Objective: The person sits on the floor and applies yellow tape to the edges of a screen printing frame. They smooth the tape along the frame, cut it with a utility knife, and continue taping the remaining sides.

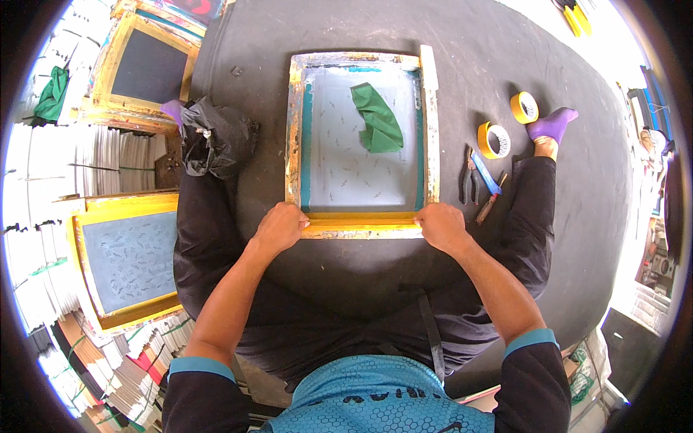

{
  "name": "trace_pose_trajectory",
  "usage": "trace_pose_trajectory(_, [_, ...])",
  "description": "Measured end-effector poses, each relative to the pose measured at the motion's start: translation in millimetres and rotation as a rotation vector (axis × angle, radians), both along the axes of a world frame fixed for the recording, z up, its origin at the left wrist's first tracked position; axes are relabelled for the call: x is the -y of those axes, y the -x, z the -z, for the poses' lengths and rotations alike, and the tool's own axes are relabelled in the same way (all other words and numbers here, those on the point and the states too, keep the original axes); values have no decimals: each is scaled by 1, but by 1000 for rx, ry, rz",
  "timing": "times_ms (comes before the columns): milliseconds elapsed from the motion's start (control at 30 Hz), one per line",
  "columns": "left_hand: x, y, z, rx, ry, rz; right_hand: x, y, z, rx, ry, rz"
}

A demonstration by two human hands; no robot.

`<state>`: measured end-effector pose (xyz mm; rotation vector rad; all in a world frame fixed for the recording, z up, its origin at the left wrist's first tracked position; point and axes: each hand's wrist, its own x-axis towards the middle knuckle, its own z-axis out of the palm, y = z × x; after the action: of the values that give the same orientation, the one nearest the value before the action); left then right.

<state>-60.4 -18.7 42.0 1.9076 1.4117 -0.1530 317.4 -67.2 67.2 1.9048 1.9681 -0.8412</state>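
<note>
A wooden screen-printing frame point(434, 144) with a pale mesh lies flat between my spread legs, its sides worn and paint-stained. Yellow tape point(361, 217) runs along the inner edge of its near side. At the near left corner my left hand point(283, 228) is closed, fingers pinching the tape's left end. My right hand point(442, 226) is likewise closed on the right end, at the near right corner. My fingertips are partly hidden by my own knuckles. On the mesh rests a crumpled green cloth point(378, 119), touched by neither hand.
Right of the frame lie two yellow tape rolls point(494, 140), black-handled pliers point(470, 177), a blue cutter point(486, 173) and a small wooden-handled tool point(491, 203). A black plastic bag point(216, 137) sits by my left foot. Other screen frames point(130, 206) and paper stacks stand at left.
</note>
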Motion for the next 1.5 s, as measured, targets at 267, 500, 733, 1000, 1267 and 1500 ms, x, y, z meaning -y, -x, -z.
trace_pose_trajectory(267, [-2,4,7,-35,-10,119,-3,5,4,51,-17,-109])
trace_pose_trajectory(500, [-7,-2,-3,-96,12,154,-13,18,-16,156,70,-166])
trace_pose_trajectory(733, [-12,0,-17,-180,48,203,-9,1,-22,43,70,-38])
trace_pose_trajectory(1000, [18,-23,-22,188,-394,409,21,-4,-18,-227,-430,-316])
trace_pose_trajectory(1267, [28,-31,-2,178,-478,489,24,-31,0,-304,-508,-401])
trace_pose_trajectory(1500, [32,-22,14,247,-617,499,26,-33,13,-329,-586,-318])
